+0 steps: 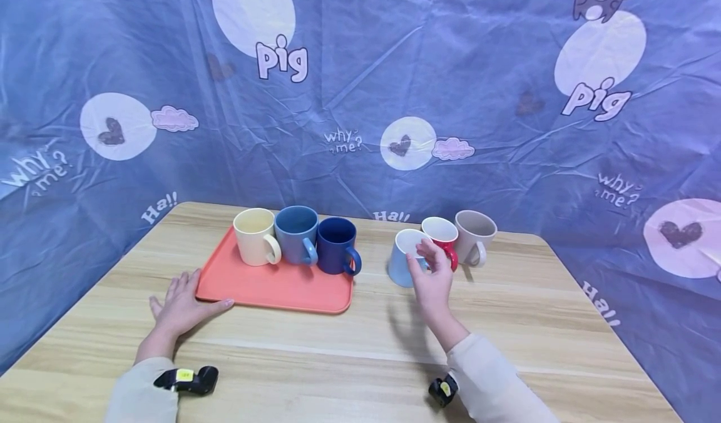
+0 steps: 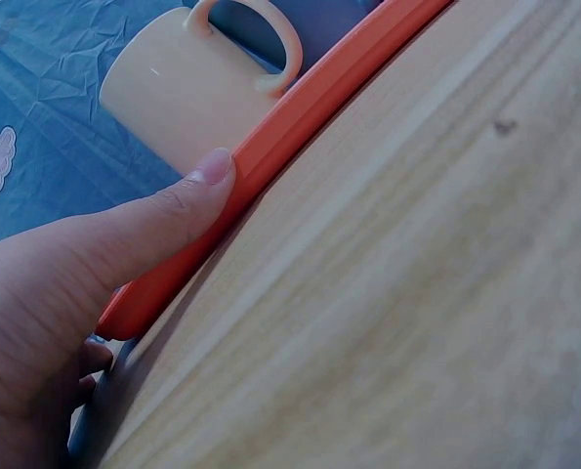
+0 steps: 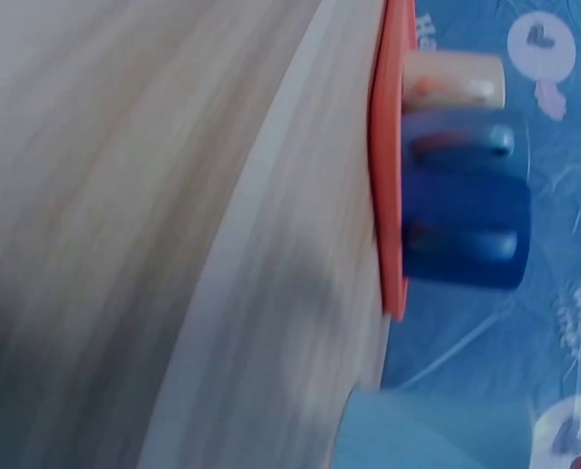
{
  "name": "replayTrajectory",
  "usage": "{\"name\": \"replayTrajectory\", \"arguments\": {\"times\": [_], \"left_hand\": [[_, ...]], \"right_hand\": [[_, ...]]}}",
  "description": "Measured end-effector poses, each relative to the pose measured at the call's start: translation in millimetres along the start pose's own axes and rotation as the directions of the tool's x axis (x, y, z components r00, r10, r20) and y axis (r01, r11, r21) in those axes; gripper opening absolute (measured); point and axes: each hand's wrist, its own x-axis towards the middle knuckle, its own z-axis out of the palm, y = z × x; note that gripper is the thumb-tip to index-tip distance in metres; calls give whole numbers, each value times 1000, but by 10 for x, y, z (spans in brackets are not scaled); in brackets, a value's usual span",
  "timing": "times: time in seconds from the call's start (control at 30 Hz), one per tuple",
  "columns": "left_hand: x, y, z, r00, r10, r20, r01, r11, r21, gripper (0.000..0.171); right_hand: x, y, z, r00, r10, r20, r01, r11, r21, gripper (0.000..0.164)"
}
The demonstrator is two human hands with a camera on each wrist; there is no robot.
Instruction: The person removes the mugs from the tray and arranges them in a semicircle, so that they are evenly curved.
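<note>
Lt-blue mug [image 1: 398,269] stands upright, right of the coral tray [image 1: 270,290] w/ 3 mugs [image 1: 294,243]. My R hand [image 1: 435,282] is at it, thumb & fingers apart; can't tell if touching. Prob. the reach; next move calls for a firm pinch, imo. My L hand [image 1: 181,309] is spread wide, thumb on tray rim. Woodgrain desk [image 1: 315,366], blue pig-print cloth [image 1: 338,176] behind.

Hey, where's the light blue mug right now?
In the head view, the light blue mug stands right of center on the table, between the coral tray and the red mug, beside the right hand.

Creased blue cloth [image 1: 360,66] behind wooden table [image 1: 315,366]
</note>
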Motion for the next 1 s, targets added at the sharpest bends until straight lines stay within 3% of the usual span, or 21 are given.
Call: {"name": "replayTrajectory", "arguments": {"times": [0.2, 0.47, 0.63, 0.83, 1.0], "left_hand": [[15, -14, 11, 1000, 2, -8, -2, 1000, 5, 113], [21, 5, 7, 1000, 4, -8, -3, 1000, 9, 114], [17, 17, 4, 1000, 6, -6, -6, 1000, 11, 114], [8, 10, 1, 1000, 3, -7, -3, 1000, 11, 114], [0, 11, -6, 1000, 3, -6, -3, 1000, 9, 114]], "right_hand": [[-78, -41, 164, 995, -17, 94, 12, 999, 48, 33], [-172, 22, 401, 986, 40, 164, -37, 999, -21, 33], [-239, -56, 564, 975, 92, 202, -80, 995, -64, 34], [-263, 242, 772, 966, 153, 207, -119, 978, -171, 35], [-261, 265, 886, 966, 194, 173, -161, 969, -188, 34]]}}
